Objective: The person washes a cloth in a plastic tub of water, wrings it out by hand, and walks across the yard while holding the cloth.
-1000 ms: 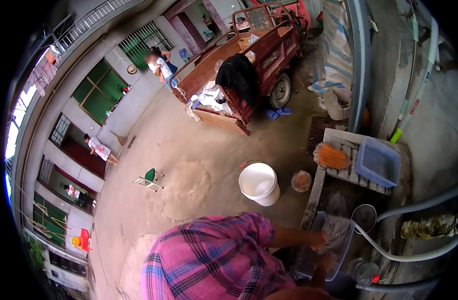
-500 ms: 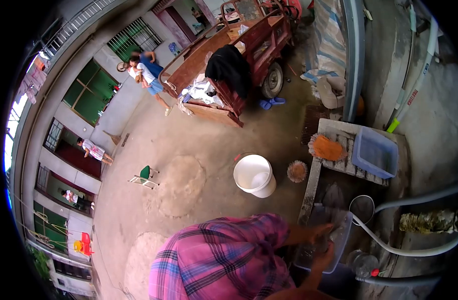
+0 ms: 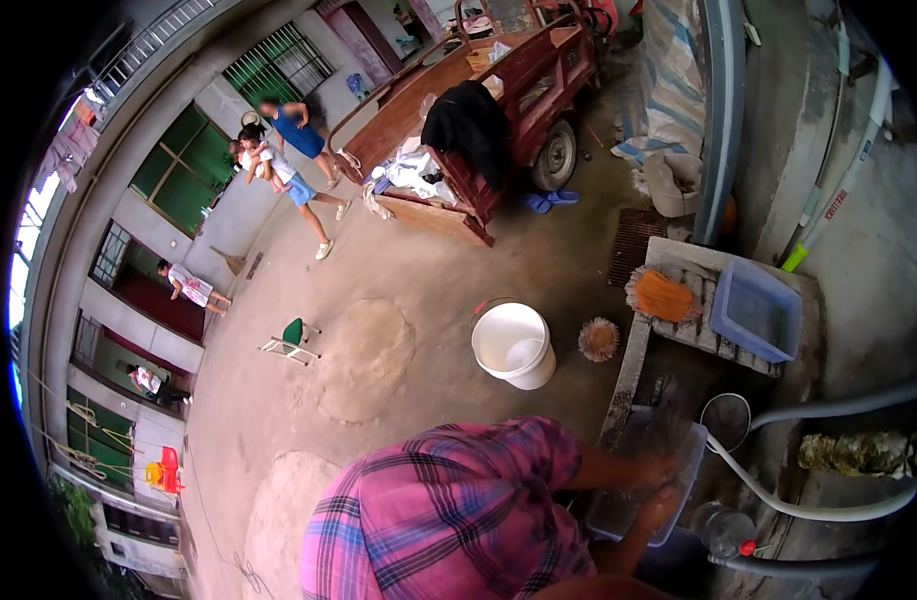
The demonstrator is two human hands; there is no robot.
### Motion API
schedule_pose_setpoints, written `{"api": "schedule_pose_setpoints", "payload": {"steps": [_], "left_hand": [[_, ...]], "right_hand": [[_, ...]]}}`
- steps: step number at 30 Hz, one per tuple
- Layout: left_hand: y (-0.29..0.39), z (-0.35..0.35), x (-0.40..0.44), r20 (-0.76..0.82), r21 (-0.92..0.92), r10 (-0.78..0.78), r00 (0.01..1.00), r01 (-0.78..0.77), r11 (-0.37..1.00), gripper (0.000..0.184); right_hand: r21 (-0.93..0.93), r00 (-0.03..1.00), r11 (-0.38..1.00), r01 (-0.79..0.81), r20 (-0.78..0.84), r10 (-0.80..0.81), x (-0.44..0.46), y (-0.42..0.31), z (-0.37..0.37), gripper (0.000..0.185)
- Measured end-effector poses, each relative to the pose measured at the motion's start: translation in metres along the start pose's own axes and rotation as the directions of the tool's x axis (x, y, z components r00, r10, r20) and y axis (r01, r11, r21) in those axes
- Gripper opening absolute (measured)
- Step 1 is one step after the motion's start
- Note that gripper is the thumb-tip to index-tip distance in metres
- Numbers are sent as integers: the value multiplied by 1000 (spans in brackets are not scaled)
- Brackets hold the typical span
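Both hands are over a clear plastic tub [image 3: 690,475] inside the concrete wash basin, at the lower right. My left hand [image 3: 660,466] is the upper one, smeared by motion, with its fingers indistinct. Just below it, my right hand [image 3: 662,506] is bent inward over the tub, close to the left. Whether anything lies between them I cannot make out. My pink plaid sleeve [image 3: 548,450] leads to the left arm. A clear plastic bottle [image 3: 723,528] with a red cap lies beside the tub.
A white bucket [image 3: 513,345] stands left of the basin. On the basin ledge are an orange-topped brush-like object [image 3: 664,296] and a blue plastic bin [image 3: 756,310]. A grey hose [image 3: 778,495] curves nearby. Farther off are a small chair [image 3: 292,340], a red cart [image 3: 458,190] and several people.
My hands have shifted slightly over the tub and the left is more blurred. In the background, a person carrying a child and a person in blue have stepped away from the wall.
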State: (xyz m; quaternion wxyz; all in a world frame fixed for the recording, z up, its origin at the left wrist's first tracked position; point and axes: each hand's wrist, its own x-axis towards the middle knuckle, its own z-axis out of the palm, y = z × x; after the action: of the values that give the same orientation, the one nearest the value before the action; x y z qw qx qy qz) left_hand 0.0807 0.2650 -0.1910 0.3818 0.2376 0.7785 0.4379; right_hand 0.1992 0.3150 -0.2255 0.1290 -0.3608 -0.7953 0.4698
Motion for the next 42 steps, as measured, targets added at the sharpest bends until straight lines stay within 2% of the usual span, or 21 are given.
{"api": "schedule_pose_setpoints", "payload": {"steps": [1,3,4,5,6,8,11,12,13,15,17,20,23,25,26,28,31,32,36,38,42], "left_hand": [[-2,0,-3,31,44,30,999,-32,999,29],[-12,3,-7,94,125,91,991,-103,987,28],[-38,17,-3,93,-40,18,995,-15,999,30],[-46,20,-4,135,-70,71,988,-62,996,32],[-47,19,-7,177,-103,124,976,-107,989,35],[-44,17,-22,364,48,426,828,-474,879,39],[-11,5,-43,430,78,105,897,-153,985,44],[-12,-2,-43,523,-23,63,850,-59,998,43],[-11,-5,-42,548,3,58,834,-71,997,43],[3,-18,-50,597,56,34,801,-84,995,42],[-7,-17,-50,547,7,-29,836,30,1000,39],[-27,-8,-55,337,-123,-33,941,79,989,25],[-51,-9,-31,473,40,-133,871,130,991,45],[-65,-12,-31,498,-32,-171,850,215,976,49],[-65,-24,-37,543,-292,-168,823,372,881,55],[-10,-53,-46,483,-291,-246,840,419,860,66],[53,-76,-50,407,-401,-394,824,549,733,80],[50,-75,-41,406,-496,-459,791,612,616,82],[60,-90,-34,450,-738,-410,794,589,330,76],[50,-89,-31,428,-717,-431,794,589,372,73],[0,-72,-35,361,-425,-538,762,648,632,65]], "right_hand": [[146,998,987,61,-12,-60,4,14,1,34],[111,988,982,155,7,-156,3,-1,-4,32],[94,981,977,192,20,-195,-1,-10,-10,31],[391,994,920,-32,108,-11,1,-16,-16,29],[622,959,736,-268,247,140,3,-19,-22,28],[744,771,209,-635,593,233,11,3,-27,25],[530,691,471,-705,665,285,27,-8,-16,29],[461,685,526,-715,615,392,33,7,-7,36],[348,728,666,-660,516,452,40,22,2,37],[-151,879,918,-367,267,395,45,50,17,38],[-523,922,824,-218,167,350,42,64,29,40],[-672,922,724,-159,162,353,35,75,40,42],[-642,925,748,-170,157,345,39,87,42,44],[-460,936,861,-217,152,317,50,99,36,46],[-238,942,938,-252,163,295,60,108,37,46],[229,963,942,-245,170,209,71,104,32,48],[433,976,901,-30,206,-67,40,-15,-21,46],[507,973,846,-165,224,56,19,-78,-39,45],[602,977,791,-110,213,-27,-21,-99,-46,52],[353,988,933,65,106,-109,-38,-126,-40,54],[46,986,985,167,-11,-167,-53,-159,-1,61]]}}
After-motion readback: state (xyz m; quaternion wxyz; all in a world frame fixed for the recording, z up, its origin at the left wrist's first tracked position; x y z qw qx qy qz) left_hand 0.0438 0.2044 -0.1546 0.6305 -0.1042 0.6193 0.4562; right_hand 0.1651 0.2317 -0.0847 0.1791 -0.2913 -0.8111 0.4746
